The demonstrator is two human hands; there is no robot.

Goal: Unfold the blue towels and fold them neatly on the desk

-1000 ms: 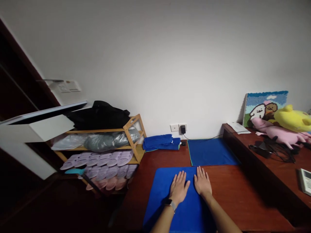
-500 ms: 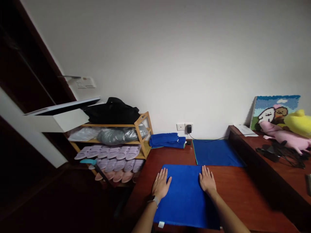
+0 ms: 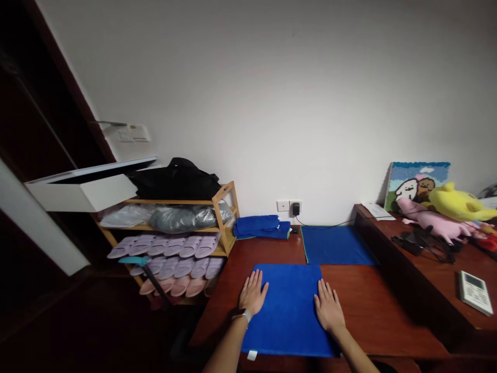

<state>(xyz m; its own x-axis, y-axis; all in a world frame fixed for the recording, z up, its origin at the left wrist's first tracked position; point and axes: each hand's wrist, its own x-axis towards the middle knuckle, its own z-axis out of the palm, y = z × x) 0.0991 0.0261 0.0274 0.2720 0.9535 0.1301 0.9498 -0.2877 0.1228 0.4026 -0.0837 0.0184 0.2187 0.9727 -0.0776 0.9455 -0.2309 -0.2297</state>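
Note:
A bright blue cloth (image 3: 289, 311) lies flat on the reddish-brown table (image 3: 368, 305), a small white tag at its near left corner. My left hand (image 3: 253, 294) rests palm down on its left edge, fingers stretched out. On the right edge lies my right hand (image 3: 329, 306), also flat with its fingers extended. Behind, a second blue cloth (image 3: 336, 245) with a green edge is spread near the wall. Folded blue cloths (image 3: 260, 227) are piled at the table's back left corner.
Left of the table stands a wooden rack (image 3: 223, 228) with slippers and a black bag (image 3: 176, 181). On the raised surface at right are a pink plush toy (image 3: 435, 223), a yellow plush (image 3: 462, 202), cables and a white device (image 3: 475, 292). A black plug (image 3: 295, 209) sits in the wall.
The view has turned slightly right, bringing the white device fully into sight. My right hand has slid a little nearer along the cloth's right edge. My left hand remains on the left edge.

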